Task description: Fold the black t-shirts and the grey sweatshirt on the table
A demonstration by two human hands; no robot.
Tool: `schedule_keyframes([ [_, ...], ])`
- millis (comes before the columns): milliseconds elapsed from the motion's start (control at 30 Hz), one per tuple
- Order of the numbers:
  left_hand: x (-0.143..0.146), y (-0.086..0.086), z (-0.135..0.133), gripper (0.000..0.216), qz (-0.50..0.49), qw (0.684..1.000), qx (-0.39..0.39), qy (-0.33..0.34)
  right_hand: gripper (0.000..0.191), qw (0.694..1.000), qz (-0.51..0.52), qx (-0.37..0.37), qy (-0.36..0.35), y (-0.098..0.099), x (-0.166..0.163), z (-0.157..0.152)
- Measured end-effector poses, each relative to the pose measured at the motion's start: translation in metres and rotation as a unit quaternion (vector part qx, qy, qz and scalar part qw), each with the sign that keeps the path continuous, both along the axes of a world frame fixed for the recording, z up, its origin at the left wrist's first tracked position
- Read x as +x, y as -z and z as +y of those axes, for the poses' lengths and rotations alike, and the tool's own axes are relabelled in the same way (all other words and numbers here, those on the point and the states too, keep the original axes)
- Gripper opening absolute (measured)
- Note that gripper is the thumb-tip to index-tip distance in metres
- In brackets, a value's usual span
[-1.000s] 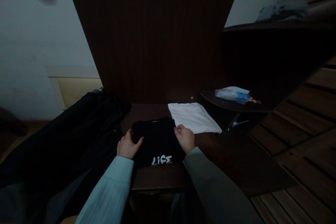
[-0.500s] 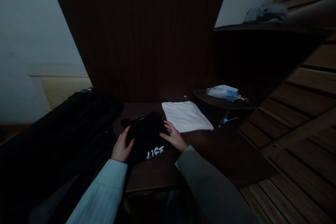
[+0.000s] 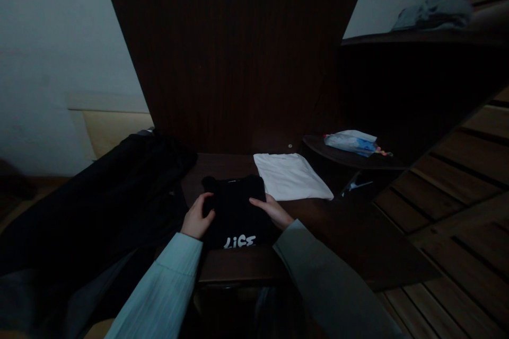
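Note:
A folded black shirt (image 3: pixel 238 212) with white "LIFE" lettering lies on the dark wooden desk (image 3: pixel 242 267). My left hand (image 3: pixel 198 216) grips its left edge, fingertips and thumb curled onto the cloth. At the opposite edge my right hand (image 3: pixel 275 210) has its thumb on top of the fabric, while its other fingers are mostly hidden at the side. Just right of and behind the black shirt is a folded white garment (image 3: pixel 294 176), lying flat; the black shirt's far right corner meets its left edge.
A heap of dark clothing (image 3: pixel 115 190) rises on the left. To the right, a low curved shelf (image 3: pixel 318 147) carries a plastic packet (image 3: pixel 352 142). Grey folded cloth (image 3: pixel 433 14) sits on the higher shelf, and wooden slats (image 3: pixel 473 148) stand at the far right.
The black shirt has been turned from a slant to lie nearly square with the desk's front edge, its lettering now almost level. Both hands stay at its sides. The view has shifted slightly.

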State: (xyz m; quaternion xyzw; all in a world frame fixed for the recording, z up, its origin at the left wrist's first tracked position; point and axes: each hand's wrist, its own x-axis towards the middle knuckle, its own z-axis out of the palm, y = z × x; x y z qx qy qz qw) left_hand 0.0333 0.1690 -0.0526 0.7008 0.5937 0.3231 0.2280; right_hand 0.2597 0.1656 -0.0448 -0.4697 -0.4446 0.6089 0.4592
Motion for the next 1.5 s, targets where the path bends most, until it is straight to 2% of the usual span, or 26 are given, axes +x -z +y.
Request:
schedule_keyframes([
  [100,0.0,0.002,0.0,0.036,-0.005,1.0,0.008,0.0,0.053,0.992,-0.084,0.081,0.038,0.009,0.0,0.005],
  [267,0.005,0.009,0.004,0.035,-0.044,0.998,0.041,0.018,0.062,0.96,-0.197,0.19,0.061,0.024,-0.003,0.01],
  [367,0.012,0.011,0.013,0.036,-0.095,0.993,0.056,0.05,0.063,0.951,-0.202,0.226,0.06,0.028,-0.005,0.012],
  [467,0.025,0.014,0.028,0.036,-0.144,0.987,0.06,0.047,0.062,0.952,-0.177,0.239,0.074,0.023,-0.003,0.02],
  [567,0.046,0.016,0.044,0.036,-0.184,0.979,0.084,0.033,0.056,0.953,-0.156,0.242,0.089,0.006,0.012,0.031],
  [667,0.076,0.013,0.057,0.034,-0.223,0.964,0.145,0.021,0.05,0.942,-0.176,0.27,0.096,-0.021,0.037,0.045],
  [767,0.112,-0.002,0.068,0.032,-0.254,0.944,0.209,0.014,0.047,0.924,-0.227,0.291,0.1,-0.051,0.073,0.06],
  [867,0.149,-0.022,0.081,0.031,-0.28,0.929,0.241,0.013,0.047,0.912,-0.276,0.286,0.1,-0.078,0.114,0.078],
  [967,0.181,-0.032,0.099,0.033,-0.299,0.925,0.233,0.017,0.047,0.879,-0.362,0.272,0.146,-0.089,0.151,0.095],
  [1033,0.196,-0.028,0.111,0.036,-0.3,0.935,0.186,0.029,0.048,0.843,-0.454,0.22,0.187,-0.08,0.166,0.103],
  [1133,0.209,-0.007,0.124,0.039,-0.277,0.955,0.087,0.056,0.052,0.791,-0.577,0.093,0.181,-0.047,0.174,0.106],
  [1200,0.211,0.007,0.128,0.035,-0.264,0.961,0.06,0.062,0.048,0.759,-0.62,0.069,0.188,-0.023,0.171,0.103],
  [1267,0.21,0.015,0.129,0.03,-0.259,0.962,0.063,0.061,0.049,0.739,-0.632,0.078,0.22,-0.008,0.167,0.098],
  [1400,0.208,0.018,0.13,0.026,-0.25,0.964,0.066,0.058,0.046,0.729,-0.618,0.054,0.29,-0.002,0.163,0.092],
  [1500,0.208,0.018,0.132,0.027,-0.242,0.966,0.069,0.061,0.037,0.719,-0.621,0.047,0.308,-0.003,0.163,0.091],
])
